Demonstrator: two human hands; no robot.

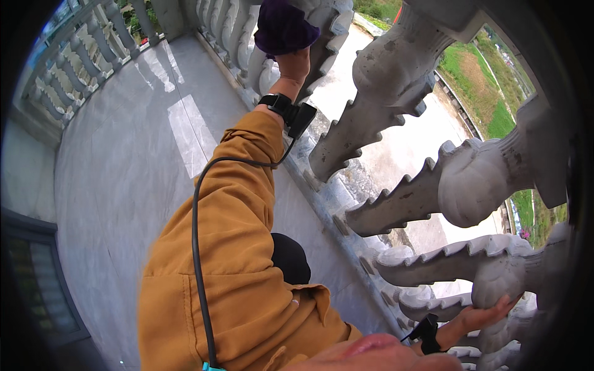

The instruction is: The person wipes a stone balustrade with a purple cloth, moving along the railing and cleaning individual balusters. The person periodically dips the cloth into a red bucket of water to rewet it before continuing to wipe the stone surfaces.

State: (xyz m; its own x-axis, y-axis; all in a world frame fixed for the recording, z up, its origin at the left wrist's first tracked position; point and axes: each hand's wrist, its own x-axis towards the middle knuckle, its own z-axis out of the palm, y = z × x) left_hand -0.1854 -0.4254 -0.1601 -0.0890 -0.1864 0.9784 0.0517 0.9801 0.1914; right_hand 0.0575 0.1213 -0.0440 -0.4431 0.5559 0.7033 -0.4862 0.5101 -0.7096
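Note:
My left hand (293,62) reaches far out at the top, closed around a bunched dark purple cloth (284,28) that covers most of the fingers. The cloth is up against the stone balusters; a scalloped baluster (327,44) stands directly beside it. At the lower right, my right hand (487,317) lies with its fingers stretched across the bulb of another baluster (496,283). Whether those fingers grip it is not clear. Each wrist wears a black strap with a small device, the left one (290,111) trailing a black cable (197,232).
A row of carved balusters (394,199) runs along the right under a heavy rail (547,153). Their feet stand on a stone curb (325,213). Grey floor tiles (116,162) stretch left to a second balustrade (95,41) and a dark-framed door or window (41,283).

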